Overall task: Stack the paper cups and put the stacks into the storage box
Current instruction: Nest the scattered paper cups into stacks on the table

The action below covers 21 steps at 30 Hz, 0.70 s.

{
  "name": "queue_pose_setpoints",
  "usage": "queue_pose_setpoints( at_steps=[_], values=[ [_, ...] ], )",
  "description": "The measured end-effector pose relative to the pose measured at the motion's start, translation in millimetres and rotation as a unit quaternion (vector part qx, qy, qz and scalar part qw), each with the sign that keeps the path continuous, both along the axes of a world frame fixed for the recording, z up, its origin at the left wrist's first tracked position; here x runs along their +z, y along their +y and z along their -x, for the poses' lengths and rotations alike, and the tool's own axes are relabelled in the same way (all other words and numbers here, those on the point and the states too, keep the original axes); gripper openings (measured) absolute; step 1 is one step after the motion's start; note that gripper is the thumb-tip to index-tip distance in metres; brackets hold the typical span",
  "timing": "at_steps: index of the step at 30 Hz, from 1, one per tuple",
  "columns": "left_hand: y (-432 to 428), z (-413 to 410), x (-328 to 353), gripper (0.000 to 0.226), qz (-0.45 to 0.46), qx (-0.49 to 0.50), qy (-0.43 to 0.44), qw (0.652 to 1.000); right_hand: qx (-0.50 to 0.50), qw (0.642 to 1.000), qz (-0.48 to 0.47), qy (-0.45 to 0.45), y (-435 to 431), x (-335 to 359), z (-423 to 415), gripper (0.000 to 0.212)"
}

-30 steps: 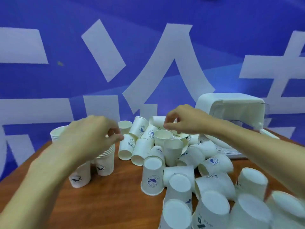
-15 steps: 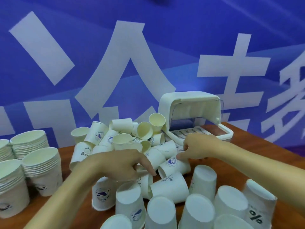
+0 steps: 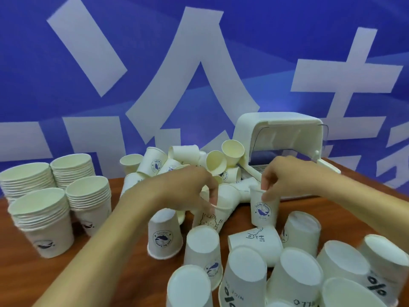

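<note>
GRIPS: right grip [image 3: 285, 176] is clamped on upright cup [image 3: 262, 210] rim, centre-right; left grip [image 3: 188, 189] is clamped on bunny cup [image 3: 209, 219] rim, centre | RISK: crowded loose cups [image 3: 245, 273] may be toppled by forearms; pinched rims may be crushed.

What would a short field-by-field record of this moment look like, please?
Left hand: pinches rim of upright bunny-print cup
Right hand: pinches rim of upright whale-logo cup
Cup stacks: four, upright, far left
Loose cups: heap at centre back, upside-down ones in front
Storage box: white, open, back right
Table: brown wood
</note>
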<state>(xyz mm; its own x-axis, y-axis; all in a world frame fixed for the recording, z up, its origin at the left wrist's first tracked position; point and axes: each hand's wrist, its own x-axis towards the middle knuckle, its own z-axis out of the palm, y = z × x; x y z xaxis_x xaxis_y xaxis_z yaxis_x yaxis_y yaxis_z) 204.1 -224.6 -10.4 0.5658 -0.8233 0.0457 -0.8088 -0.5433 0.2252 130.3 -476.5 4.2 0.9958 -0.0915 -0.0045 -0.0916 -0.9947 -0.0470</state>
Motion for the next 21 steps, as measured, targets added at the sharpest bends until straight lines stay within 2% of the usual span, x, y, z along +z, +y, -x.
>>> queue_pose_setpoints(
  at_steps=[2, 5, 8, 12, 14, 18, 21],
  values=[
    [6, 1, 1, 0.015, -0.003, 0.014, -0.011, 1.0, 0.01, 0.998, 0.062, 0.008, 13, -8, 5, 0.023],
    [9, 4, -4, 0.019, -0.036, 0.006, -0.009, 0.999, 0.024, 0.996, 0.083, 0.024, 28, -8, 9, 0.021],
    [12, 6, -4, 0.018, -0.041, 0.005, -0.007, 0.999, 0.023, 0.994, 0.105, -0.027, 40, 9, 9, 0.021],
    [35, 14, 20, 0.015, 0.029, 0.046, -0.021, 0.998, 0.058, 0.992, 0.068, -0.087, 62, 39, 5, 0.011],
    [53, 22, 36, 0.012, 0.071, 0.075, -0.059, 0.993, 0.078, 0.99, 0.022, -0.112, 74, 54, 1, 0.007],
    [100, 41, 68, 0.01, 0.106, 0.166, -0.178, 0.964, 0.137, 0.974, -0.068, -0.164, 111, 70, -14, 0.006],
    [143, 48, 84, 0.011, 0.118, 0.245, -0.22, 0.937, 0.186, 0.955, -0.12, -0.197, 153, 69, -30, 0.005]
  ],
)
